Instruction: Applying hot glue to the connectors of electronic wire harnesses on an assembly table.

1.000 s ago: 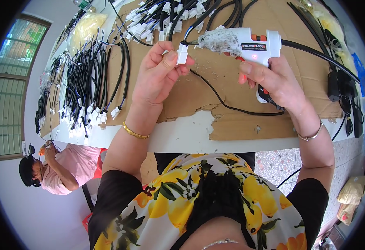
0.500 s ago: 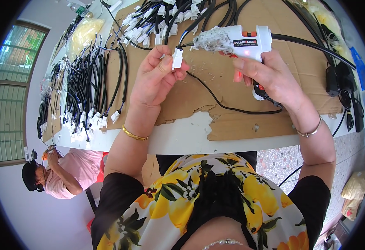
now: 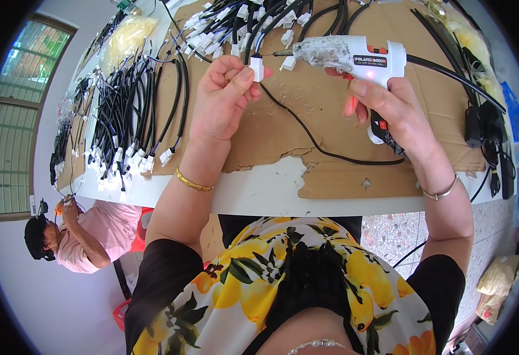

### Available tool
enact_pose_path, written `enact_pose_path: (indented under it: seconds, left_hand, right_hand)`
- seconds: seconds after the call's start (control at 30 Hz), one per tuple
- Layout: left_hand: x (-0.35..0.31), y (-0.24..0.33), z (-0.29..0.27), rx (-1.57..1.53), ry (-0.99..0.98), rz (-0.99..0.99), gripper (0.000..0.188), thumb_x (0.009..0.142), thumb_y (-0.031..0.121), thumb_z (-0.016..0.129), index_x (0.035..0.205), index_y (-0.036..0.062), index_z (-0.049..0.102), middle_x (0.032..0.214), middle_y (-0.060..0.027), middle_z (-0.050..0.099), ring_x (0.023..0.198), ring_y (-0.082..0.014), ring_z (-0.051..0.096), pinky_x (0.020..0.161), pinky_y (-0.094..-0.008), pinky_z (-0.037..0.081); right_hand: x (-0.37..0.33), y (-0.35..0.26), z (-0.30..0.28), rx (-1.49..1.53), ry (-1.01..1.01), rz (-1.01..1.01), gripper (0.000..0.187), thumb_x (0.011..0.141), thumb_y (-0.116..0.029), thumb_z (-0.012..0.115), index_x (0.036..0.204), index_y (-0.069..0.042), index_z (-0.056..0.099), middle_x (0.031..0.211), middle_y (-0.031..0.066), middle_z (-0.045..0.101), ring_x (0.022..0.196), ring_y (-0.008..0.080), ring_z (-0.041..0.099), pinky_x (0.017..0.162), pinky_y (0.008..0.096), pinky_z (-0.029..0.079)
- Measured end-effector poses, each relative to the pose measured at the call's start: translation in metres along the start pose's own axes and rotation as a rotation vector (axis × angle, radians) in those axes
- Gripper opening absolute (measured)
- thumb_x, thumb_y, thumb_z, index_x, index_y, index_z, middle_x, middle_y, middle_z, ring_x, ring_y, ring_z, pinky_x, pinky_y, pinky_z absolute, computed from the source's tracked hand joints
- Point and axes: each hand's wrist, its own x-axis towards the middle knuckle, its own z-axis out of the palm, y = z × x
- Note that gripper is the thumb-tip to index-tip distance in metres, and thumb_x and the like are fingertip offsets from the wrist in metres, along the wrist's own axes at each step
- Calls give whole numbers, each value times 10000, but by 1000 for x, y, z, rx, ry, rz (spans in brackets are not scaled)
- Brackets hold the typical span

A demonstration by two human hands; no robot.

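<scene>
Between its thumb and fingers, my left hand (image 3: 231,89) pinches a white plastic connector (image 3: 257,70) at the end of a black cable. Thin wires run into the connector's upper end. My right hand (image 3: 392,106) is wrapped around the handle of a white hot glue gun (image 3: 366,59), its front crusted with dried glue. The gun's nozzle points left and stands a short way right of the wires, apart from the connector. A fine strand seems to stretch from the nozzle tip toward the wires. A black cord leaves the gun's back end.
Bundles of black cables (image 3: 123,106) with white connectors lie at left; another heap (image 3: 224,29) lies at the far side. Torn cardboard (image 3: 354,177) covers the white table. Black power adapters (image 3: 472,127) sit at right. Another person (image 3: 93,236) works at lower left.
The glue gun has moved right, and its nozzle has drawn away from the connector. My left hand has shifted slightly up and to the right, still pinching the connector.
</scene>
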Motion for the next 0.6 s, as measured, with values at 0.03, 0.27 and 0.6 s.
enact_pose_path:
  seconds: [0.03,0.27,0.6]
  left_hand:
    - [0,0,0,0,0,-1,85,871,30,531,947,62,508,924,-201,634,614,-120,553,586,-228,460]
    - [-1,-2,1,26,-63,-41,107,867,24,527,965,58,501,938,-226,627,644,-115,575,595,-222,476]
    - [-2,-3,-1,55,-117,-54,72,892,54,495,963,64,489,977,-214,617,647,-122,541,619,-233,452]
  right_hand:
    - [0,1,0,0,0,1,345,859,-225,462,1080,-3,605,669,38,582,573,85,476,539,226,393]
    - [1,-4,6,20,22,25,324,855,-222,474,1035,10,611,669,42,584,572,92,481,536,232,400]
    - [0,-10,9,22,22,50,328,826,-311,557,751,3,617,645,43,576,572,91,489,539,231,398]
